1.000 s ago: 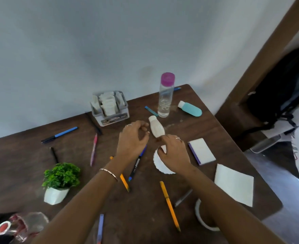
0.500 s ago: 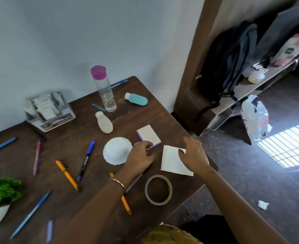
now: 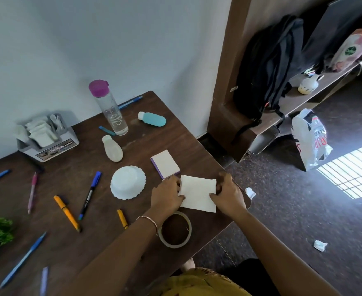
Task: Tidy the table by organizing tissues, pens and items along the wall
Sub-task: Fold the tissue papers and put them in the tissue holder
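As both grips pinch it, tissue lies between.

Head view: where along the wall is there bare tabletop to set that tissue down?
Bare wood lies at the wall between the grey organizer and the water bottle, and again between the teal bottle and the notepad. The middle is crowded: white bowl, small white bottle, scattered pens.

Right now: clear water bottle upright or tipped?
Upright. The clear water bottle stands on its base on the table, with its purple cap on top.
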